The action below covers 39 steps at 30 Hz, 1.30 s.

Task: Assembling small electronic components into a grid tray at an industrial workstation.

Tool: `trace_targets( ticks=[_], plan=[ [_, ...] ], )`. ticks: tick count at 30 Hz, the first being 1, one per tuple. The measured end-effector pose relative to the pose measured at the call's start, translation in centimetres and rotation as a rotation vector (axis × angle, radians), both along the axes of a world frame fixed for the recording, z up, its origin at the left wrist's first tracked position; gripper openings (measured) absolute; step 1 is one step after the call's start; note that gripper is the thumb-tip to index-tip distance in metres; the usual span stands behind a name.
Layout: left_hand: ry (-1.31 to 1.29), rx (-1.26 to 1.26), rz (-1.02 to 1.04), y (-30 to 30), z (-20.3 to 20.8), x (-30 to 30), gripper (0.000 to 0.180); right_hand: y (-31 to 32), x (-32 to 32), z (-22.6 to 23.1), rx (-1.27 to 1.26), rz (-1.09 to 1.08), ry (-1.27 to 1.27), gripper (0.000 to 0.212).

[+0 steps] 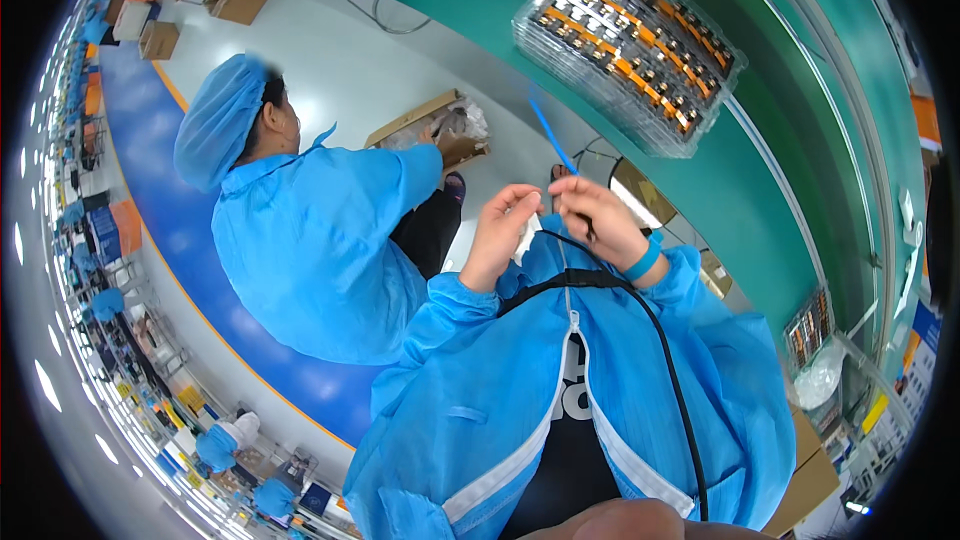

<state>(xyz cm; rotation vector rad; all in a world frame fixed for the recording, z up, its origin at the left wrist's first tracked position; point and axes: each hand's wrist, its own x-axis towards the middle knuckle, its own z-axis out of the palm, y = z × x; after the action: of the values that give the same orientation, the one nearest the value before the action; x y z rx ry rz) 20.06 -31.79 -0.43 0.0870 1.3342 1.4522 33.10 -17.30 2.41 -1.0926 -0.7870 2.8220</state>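
The person's left hand (503, 230) and right hand (592, 220) are meeting in front of the chest, at about twelve o'clock from the open zip of the light blue smock (470, 390). The left hand is pinching a small white piece (524, 238) between thumb and fingers — possibly a wipe or a folded tag, though the view is too small to be sure. The right hand is closing narrowly on a thin blue strip (552, 138) that is running up toward eleven o'clock from its fingertips; a dark thin thing is also showing under its palm, and what it is cannot be told. A blue wristband (643, 260) is sitting on the right wrist, and a black cable (668, 370) is trailing down toward five o'clock across the smock.

To do this fine work well, the hands would be better kept close together and steady, with the strip held near its lower end so it is not flexing, and the white piece kept pinched flat.

At one o'clock a stack of clear trays (628, 45) with orange and dark parts is resting on the green bench (760, 200). At nine o'clock a co-worker (300, 230) in blue is bending over a cardboard box (435, 130).
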Motion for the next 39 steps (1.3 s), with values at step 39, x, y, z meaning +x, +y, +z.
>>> trace_targets(
  ticks=[39],
  plan=[
    [0.369,-0.882,0.439,-8.0,-33.8,-24.5,0.03,2.0,0.4,-10.6,0.047,0.28,-0.532,0.013]
  ],
)
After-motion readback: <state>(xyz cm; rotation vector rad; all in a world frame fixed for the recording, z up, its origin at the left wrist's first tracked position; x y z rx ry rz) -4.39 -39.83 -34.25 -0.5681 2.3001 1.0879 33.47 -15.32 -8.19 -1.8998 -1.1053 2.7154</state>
